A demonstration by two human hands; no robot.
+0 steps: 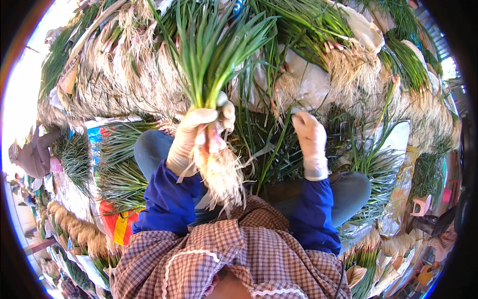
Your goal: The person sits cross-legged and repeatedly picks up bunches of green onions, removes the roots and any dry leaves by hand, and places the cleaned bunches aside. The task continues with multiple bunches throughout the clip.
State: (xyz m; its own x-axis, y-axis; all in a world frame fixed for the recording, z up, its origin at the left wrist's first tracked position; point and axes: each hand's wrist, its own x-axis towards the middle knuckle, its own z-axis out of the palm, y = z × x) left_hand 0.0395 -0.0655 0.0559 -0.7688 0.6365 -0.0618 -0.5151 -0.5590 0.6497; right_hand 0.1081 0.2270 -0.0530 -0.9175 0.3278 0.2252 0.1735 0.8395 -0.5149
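My left hand (190,136), in a pale glove, grips a bunch of young allium plants (214,67), either green garlic or spring onions. Its green leaves point away from me. The pinkish bulbs (211,140) and long whitish roots (224,177) hang towards my lap. To the right, my right hand (310,140), also gloved, is raised with its fingers curled in. A long green leaf (276,153) passes close to those fingertips; whether they pinch it is unclear. Between the hands, loose leaves lie in the dark space before my lap.
A long heap of rooted plants (157,80) crosses in front of me. More bundles (351,71) rest on top. Leafy bunches (125,153) lie by my left knee, over printed plastic sacking (114,224). Others (377,168) lie on the right, near a pink stool (421,205). Another person (37,153) shows far left.
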